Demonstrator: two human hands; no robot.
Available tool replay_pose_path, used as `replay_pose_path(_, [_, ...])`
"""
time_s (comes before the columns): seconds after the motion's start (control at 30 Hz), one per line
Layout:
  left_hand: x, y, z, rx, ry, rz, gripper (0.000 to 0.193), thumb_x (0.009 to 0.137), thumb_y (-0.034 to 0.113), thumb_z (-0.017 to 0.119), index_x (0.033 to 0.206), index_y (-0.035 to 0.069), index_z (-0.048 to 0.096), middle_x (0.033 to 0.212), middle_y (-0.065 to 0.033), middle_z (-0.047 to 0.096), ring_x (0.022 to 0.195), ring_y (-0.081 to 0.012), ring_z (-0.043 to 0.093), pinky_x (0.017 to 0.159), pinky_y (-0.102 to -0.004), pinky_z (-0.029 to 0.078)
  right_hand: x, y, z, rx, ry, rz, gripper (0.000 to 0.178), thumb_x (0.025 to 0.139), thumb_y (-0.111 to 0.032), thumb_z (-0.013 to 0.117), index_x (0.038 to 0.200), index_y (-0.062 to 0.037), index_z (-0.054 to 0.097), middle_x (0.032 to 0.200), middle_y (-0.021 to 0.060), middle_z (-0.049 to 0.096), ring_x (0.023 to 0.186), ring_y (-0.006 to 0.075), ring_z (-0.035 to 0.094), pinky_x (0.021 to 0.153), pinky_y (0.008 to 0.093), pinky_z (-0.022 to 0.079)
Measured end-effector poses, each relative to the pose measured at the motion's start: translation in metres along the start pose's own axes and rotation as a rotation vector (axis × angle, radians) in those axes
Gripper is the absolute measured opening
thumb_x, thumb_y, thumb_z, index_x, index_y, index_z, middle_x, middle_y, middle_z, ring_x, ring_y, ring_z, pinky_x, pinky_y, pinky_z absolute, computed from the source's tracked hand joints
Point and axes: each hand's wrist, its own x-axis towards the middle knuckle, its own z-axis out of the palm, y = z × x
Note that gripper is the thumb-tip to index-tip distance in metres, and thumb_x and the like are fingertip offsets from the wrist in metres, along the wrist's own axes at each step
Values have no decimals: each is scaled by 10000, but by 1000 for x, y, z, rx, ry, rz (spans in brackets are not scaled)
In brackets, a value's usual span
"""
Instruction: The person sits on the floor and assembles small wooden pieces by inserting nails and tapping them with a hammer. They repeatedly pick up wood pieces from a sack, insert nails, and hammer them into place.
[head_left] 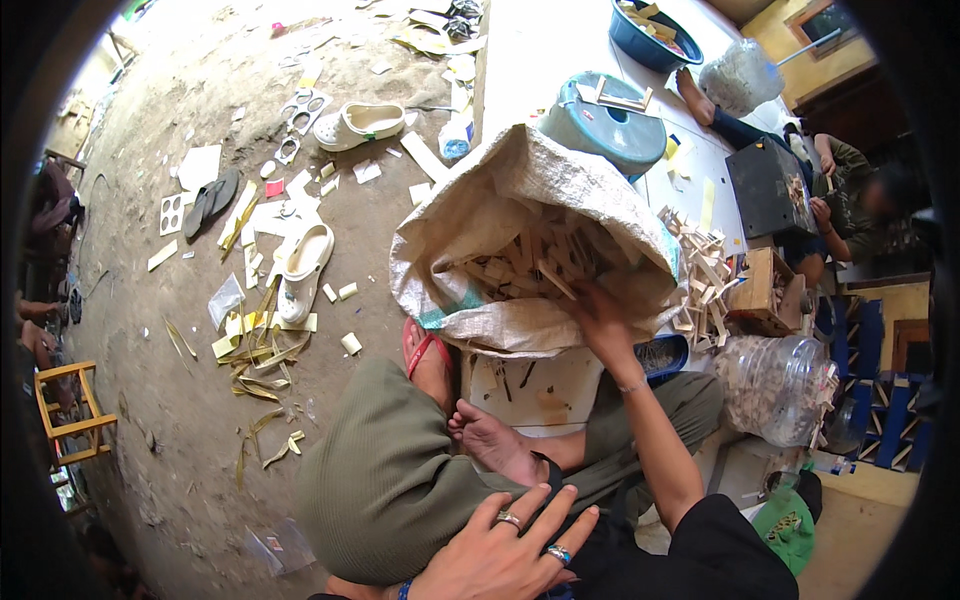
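A large white woven sack (465,325) lies with its mouth open in front of my crossed legs. Inside it is a heap of small pale wooden pieces (520,255). My right hand (602,322) reaches over the sack's near rim, its fingers closed on the end of one small wooden strip (556,280); the fingertips are partly hidden. Down at the lower edge, my left hand (500,548) rests on my lap with fingers spread, wearing rings and holding nothing.
More wooden pieces (705,285) lie piled right of the sack, near a wooden box (757,292) and a clear plastic jar (770,390). Behind stands an upturned blue-green tub (605,125). Shoes (305,260) and scraps litter the dirt floor at left. Another person (850,190) sits at far right.
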Motion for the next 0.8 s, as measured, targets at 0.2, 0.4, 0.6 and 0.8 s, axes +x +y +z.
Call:
replay_pose_path(0.2, [13,-2,-5,-52,257,-188,803,875,315,806,1553,69,453,1480,-165,531,1334,-357,519,1115,-479,408,-87,-68,-69,504,-506,-4,299,927,-129,773,1207,-39,715,1120,48,744,992,153,658,877,337,511])
replay_pose_path(0.4, [17,-1,1,24,197,-63,558,821,216,863,1305,41,647,1188,-91,690,1026,-294,678,872,-393,561,-142,-101,-72,772,-882,-123,350,907,-142,820,1218,-36,699,1106,63,731,960,154,643,871,329,523])
replay_pose_path(0.6, [17,-1,4,-15,55,-78,479,879,187,798,1293,37,609,1188,-112,660,993,-292,670,827,-370,565,-172,-99,-60,852,-961,-68,443,888,-220,852,1250,-49,662,1085,29,712,976,147,624,877,309,506])
replay_pose_path(0.8, [29,4,6,-67,128,-80,423,799,108,872,1171,87,670,1113,-94,700,945,-305,730,790,-384,594,-148,-23,-50,818,-1064,200,468,889,-227,836,1296,-83,657,1021,48,726,974,146,670,875,318,544])
